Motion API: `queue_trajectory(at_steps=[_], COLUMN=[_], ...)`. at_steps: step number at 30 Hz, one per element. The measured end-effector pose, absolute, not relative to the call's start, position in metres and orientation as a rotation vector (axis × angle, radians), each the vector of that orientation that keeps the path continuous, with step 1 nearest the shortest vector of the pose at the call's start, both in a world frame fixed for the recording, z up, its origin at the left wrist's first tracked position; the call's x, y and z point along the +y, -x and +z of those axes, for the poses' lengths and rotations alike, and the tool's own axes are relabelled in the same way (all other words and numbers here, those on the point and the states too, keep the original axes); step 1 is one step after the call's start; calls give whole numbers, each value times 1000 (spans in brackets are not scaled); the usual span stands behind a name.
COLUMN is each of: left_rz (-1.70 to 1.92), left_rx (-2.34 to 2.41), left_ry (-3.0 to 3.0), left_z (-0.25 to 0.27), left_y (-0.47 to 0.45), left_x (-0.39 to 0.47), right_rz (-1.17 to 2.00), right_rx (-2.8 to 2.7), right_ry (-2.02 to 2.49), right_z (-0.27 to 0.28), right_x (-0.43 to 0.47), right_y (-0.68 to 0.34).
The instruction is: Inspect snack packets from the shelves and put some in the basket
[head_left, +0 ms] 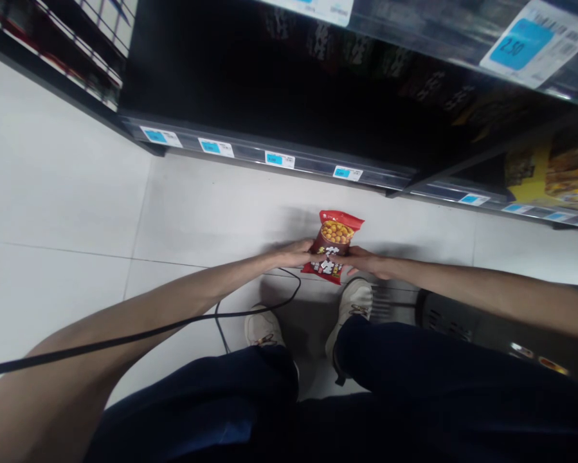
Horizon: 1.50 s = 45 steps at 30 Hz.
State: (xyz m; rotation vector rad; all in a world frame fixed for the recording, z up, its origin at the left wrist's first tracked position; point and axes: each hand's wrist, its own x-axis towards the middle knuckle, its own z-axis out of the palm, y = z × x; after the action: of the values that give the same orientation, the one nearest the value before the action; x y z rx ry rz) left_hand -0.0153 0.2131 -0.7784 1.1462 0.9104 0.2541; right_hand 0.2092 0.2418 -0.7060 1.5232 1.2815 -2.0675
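Red snack packet (335,234) is pinched at its sides between left hand (298,253) and right hand (367,262), over the tiled floor (211,212) before a dark shelf (250,90): apparently a two-handed holding step, the next move likely needing even, gentle pressure.

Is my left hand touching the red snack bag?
Touching. In the head view, the left hand holds the red snack bag by its side, thumb over the front.
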Motion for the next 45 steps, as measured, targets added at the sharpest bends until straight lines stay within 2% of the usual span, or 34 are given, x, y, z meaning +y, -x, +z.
queue_trajectory(at_steps=[26, 45], left_rz=[145, 286], left_rx=[933, 894], left_ry=[-1148, -947], left_z=[-783, -787], left_y=[18, 19], left_x=[215, 215], right_rz=[-2136, -2196], right_rx=[1262, 1181], right_ry=[-1478, -1478], right_z=[-716, -714], right_x=[239, 238], right_y=[-218, -216])
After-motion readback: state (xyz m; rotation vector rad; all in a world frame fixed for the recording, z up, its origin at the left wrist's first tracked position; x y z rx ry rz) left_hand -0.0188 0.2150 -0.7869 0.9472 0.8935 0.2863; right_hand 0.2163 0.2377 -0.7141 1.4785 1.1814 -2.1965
